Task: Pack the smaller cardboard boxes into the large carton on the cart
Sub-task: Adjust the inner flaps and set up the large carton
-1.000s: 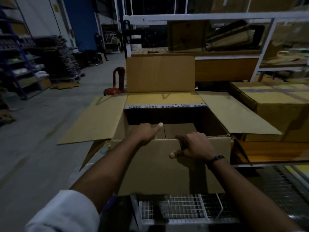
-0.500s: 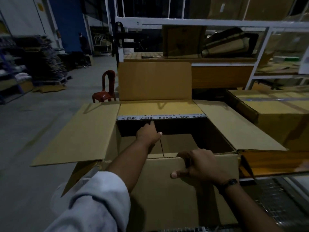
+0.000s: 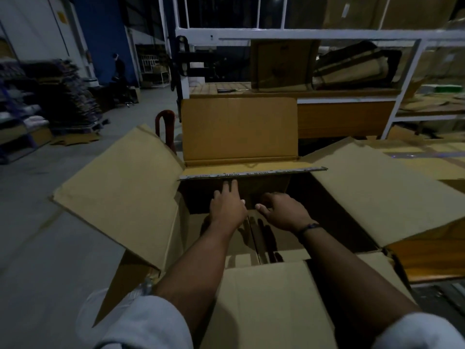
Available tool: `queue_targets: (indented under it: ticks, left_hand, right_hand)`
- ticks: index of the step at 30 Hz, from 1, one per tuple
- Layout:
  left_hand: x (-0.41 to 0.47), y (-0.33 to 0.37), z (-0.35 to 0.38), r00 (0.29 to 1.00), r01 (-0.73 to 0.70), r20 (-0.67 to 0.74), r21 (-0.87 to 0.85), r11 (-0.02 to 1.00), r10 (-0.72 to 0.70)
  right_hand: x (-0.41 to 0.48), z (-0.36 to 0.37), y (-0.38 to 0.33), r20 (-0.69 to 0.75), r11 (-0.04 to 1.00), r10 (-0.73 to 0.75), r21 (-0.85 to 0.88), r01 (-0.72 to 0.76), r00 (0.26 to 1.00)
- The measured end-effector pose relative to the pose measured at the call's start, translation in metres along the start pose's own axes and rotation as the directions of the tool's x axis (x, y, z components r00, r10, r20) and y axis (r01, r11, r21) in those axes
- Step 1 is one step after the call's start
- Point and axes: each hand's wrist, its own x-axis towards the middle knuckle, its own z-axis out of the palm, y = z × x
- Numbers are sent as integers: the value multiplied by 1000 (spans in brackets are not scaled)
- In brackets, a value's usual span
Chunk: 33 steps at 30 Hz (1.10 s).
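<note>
The large carton (image 3: 120, 197) stands in front of me with all its flaps folded outward and the near flap hanging toward me. Both my arms reach down into it. My left hand (image 3: 227, 207) lies flat with fingers spread near the carton's far inner wall. Just to its right, my right hand (image 3: 284, 214) is palm down, thumb out, with its fingers curled away and hidden. Beneath the hands, smaller cardboard boxes (image 3: 239, 239) sit side by side on the carton's bottom, separated by a dark seam. The interior is dim.
A sealed, taped carton (image 3: 427, 157) lies to the right, above a wooden shelf board (image 3: 427, 260). Behind the carton are a red chair (image 3: 164, 127) and a white shelving frame (image 3: 302, 34). A person (image 3: 118, 69) stands far off at the left. Grey floor stretches left.
My right hand has left the carton's near edge and gone inside. My left hand has pushed farther toward the far wall. My head has moved closer and looks more steeply down.
</note>
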Motion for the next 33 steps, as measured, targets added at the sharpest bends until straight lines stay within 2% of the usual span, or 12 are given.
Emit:
queue_targets:
  ticks: [5, 9, 12, 15, 21, 26, 33]
  left_hand:
    - [25, 1, -6, 985, -53, -161, 34, 998, 58]
    - [59, 2, -16, 973, -91, -203, 88, 992, 107]
    - [89, 0, -27, 979, -70, -181, 124, 990, 92]
    - [124, 1, -36, 984, -54, -159, 165, 985, 80]
    - [175, 1, -48, 1000, -14, -24, 238, 971, 20]
    - [198, -5, -41, 990, -27, 136, 347, 938, -22]
    - [206, -12, -23, 989, -8, 140, 390, 921, -50]
  right_hand:
    - [50, -12, 2, -65, 999, 43, 4, -42, 997]
    - [90, -31, 2, -216, 1000, -2, 17, 6, 976]
    - [118, -43, 6, -272, 997, -81, -25, 77, 959]
    - [149, -50, 16, -266, 989, -136, -96, 114, 954]
    - [207, -59, 35, -125, 959, -201, -227, 169, 971]
    - [238, -50, 47, -26, 950, -181, -263, 168, 983]
    - [251, -21, 49, -124, 947, -181, -290, 139, 976]
